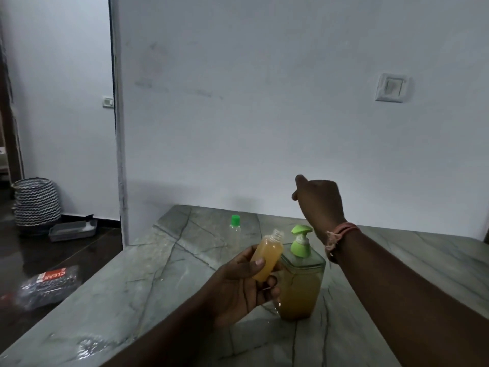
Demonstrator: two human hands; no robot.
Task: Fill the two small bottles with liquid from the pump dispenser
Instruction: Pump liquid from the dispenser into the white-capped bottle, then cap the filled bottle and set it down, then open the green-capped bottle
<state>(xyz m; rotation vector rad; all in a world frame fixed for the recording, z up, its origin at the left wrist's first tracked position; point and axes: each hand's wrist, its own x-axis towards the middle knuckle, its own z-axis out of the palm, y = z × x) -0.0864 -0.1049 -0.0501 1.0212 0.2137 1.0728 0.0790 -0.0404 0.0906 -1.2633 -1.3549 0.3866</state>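
Note:
My left hand (238, 284) grips a small uncapped bottle (266, 256) nearly full of orange liquid, tilted right towards the pump dispenser (301, 287). The dispenser is a clear square container with a green pump head (301, 230), about half full of the same orange liquid, standing on the marble table (158, 260). A second small bottle (235, 231), clear with a green cap, stands upright farther back. My right hand (317, 200) hovers above and behind the pump, back to the camera, touching nothing I can see. Its fingers are mostly hidden.
The table meets a white wall carrying a switch plate (391, 87). On the dark floor to the left are a patterned basket (35, 205), a grey tray (72, 230) and a plastic packet (50, 284). Wet patches shine on the table's near left.

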